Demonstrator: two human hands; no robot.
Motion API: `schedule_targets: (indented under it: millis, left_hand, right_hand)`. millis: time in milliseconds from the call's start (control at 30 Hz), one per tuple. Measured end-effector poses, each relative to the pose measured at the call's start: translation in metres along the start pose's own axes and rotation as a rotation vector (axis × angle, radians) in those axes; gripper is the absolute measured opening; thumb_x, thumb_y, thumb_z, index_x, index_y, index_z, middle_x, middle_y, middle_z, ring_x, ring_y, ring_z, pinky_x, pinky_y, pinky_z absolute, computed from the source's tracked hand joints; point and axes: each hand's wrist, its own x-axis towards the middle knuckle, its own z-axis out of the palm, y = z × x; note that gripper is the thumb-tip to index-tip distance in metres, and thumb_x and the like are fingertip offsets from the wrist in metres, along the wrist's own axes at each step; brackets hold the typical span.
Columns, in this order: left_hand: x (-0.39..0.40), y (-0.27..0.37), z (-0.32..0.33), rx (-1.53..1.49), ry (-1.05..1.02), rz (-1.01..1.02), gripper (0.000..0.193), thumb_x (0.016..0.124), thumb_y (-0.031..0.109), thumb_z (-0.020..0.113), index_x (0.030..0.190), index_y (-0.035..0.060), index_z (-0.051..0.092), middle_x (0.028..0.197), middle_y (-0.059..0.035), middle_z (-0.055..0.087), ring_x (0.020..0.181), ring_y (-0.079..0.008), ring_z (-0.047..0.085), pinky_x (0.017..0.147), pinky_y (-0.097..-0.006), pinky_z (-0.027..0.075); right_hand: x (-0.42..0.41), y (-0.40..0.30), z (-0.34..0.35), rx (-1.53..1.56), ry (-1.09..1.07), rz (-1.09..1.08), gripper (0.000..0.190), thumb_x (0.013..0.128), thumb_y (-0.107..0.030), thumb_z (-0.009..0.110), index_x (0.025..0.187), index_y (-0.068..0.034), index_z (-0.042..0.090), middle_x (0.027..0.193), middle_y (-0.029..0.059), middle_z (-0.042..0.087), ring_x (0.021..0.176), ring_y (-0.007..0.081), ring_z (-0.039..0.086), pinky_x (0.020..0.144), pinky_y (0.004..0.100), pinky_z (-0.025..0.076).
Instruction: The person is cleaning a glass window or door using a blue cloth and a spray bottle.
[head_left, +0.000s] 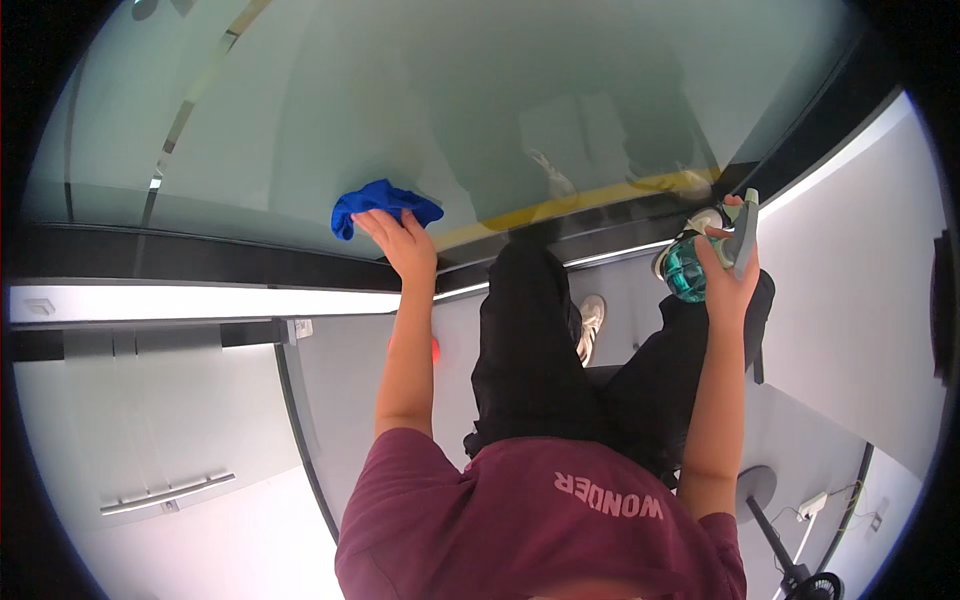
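Under the fingers of my left hand (401, 244) is a crumpled blue cloth (386, 204), pressed against a frosted glass panel (352, 112). The fingertips rest over the cloth's near edge; the thumb lies along its right part. Off to the right, my right hand (727, 281) grips a spray bottle by its neck. Its clear body (684, 271) holds teal liquid, and its grey-and-white trigger head (745, 232) points up towards the glass. Some of the right-hand fingers are hidden behind the bottle's head.
A dark frame (315, 259) with a yellow strip (585, 204) edges the glass bottom. White walls (847, 300) stand at right. Behind me are a glass door with a metal handle (169, 495), a black fan stand (772, 532) and a power strip (812, 505). A red object (435, 349) is partly hidden by my left arm.
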Motion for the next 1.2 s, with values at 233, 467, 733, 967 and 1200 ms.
schedule_targets:
  millis: [233, 467, 733, 967, 1200]
  left_hand:
    - [-0.001, 0.032, 0.026, -0.245, 0.140, -0.173, 0.070, 0.092, 0.012, 0.047, 0.142, -0.0145, 0.007, 0.150, -0.0348, -0.001, 0.141, -0.0452, -0.001, 0.114, -0.0465, 0.005]
    - [-0.022, 0.089, 0.066, -0.218, 0.076, 0.095, 0.070, 0.090, 0.012, 0.049, 0.144, -0.0105, 0.009, 0.150, -0.0340, 0.002, 0.140, -0.0482, 0.000, 0.113, -0.0515, 0.002]
    - [-0.044, 0.186, 0.133, -0.113, -0.212, 0.380, 0.054, 0.086, 0.018, 0.058, 0.135, 0.0013, 0.042, 0.125, -0.0278, 0.051, 0.123, -0.0450, 0.040, 0.098, -0.0603, 0.028]
    - [-0.042, 0.296, 0.178, -0.358, -0.147, 0.873, 0.043, 0.075, 0.014, 0.057, 0.118, 0.0123, 0.062, 0.115, -0.0024, 0.061, 0.117, -0.0260, 0.049, 0.099, -0.0484, 0.035]
    - [-0.050, 0.319, 0.200, -0.224, -0.182, 1.177, 0.040, 0.081, 0.016, 0.051, 0.120, 0.0124, 0.060, 0.131, 0.0026, 0.054, 0.129, -0.0147, 0.040, 0.111, -0.0357, 0.027]
  right_hand:
    - [0.000, -0.001, -0.001, 0.041, -0.013, 0.003, 0.061, 0.073, 0.002, 0.067, 0.131, -0.005, 0.050, 0.127, 0.0049, 0.054, 0.094, 0.0159, 0.058, 0.086, 0.0316, 0.046]
    - [0.001, -0.003, -0.006, 0.030, -0.013, 0.034, 0.062, 0.073, 0.002, 0.067, 0.132, -0.005, 0.048, 0.129, 0.0061, 0.053, 0.093, 0.0172, 0.058, 0.085, 0.0319, 0.047]
    - [0.006, 0.004, -0.011, -0.028, -0.020, 0.077, 0.067, 0.070, 0.001, 0.068, 0.133, -0.005, 0.048, 0.127, 0.0067, 0.056, 0.088, 0.0168, 0.060, 0.082, 0.0322, 0.047]
    - [0.008, 0.005, -0.006, 0.014, -0.010, 0.071, 0.067, 0.070, 0.001, 0.068, 0.133, -0.005, 0.047, 0.128, 0.0077, 0.056, 0.089, 0.0165, 0.061, 0.081, 0.0310, 0.049]
    - [0.009, 0.004, -0.006, 0.010, 0.010, 0.027, 0.062, 0.071, 0.002, 0.067, 0.130, -0.003, 0.049, 0.127, 0.0085, 0.055, 0.089, 0.0161, 0.061, 0.082, 0.0297, 0.048]
